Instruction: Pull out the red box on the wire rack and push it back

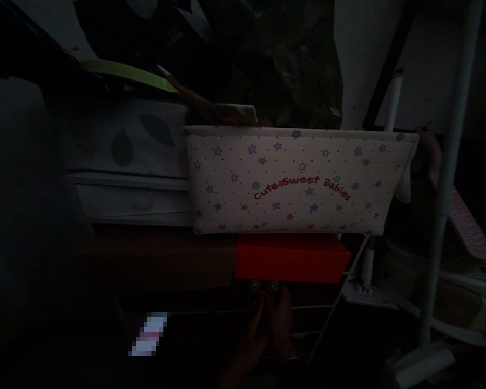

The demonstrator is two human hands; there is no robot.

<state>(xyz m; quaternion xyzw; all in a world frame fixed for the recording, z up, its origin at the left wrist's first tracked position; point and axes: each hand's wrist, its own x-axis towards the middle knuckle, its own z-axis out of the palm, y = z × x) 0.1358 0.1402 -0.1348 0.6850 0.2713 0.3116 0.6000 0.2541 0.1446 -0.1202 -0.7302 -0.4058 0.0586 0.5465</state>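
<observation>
The scene is very dark. My left hand (249,337) and my right hand (284,321) are raised close together at the bottom centre, just under a red box (291,257). Their fingertips meet at a small glittery item (263,286) below the box's front edge. The darkness hides whether either hand grips it. On top of the red box rests a long cream fabric case (299,181) printed with coloured stars and the words "Cute Sweet Babies".
A white drawer unit (137,202) with a leaf-patterned top stands left of the case, with a green lid (125,73) above it. White rack poles (445,205) rise on the right. Wire shelving (324,324) sits below the red box. Dark fabric hangs behind.
</observation>
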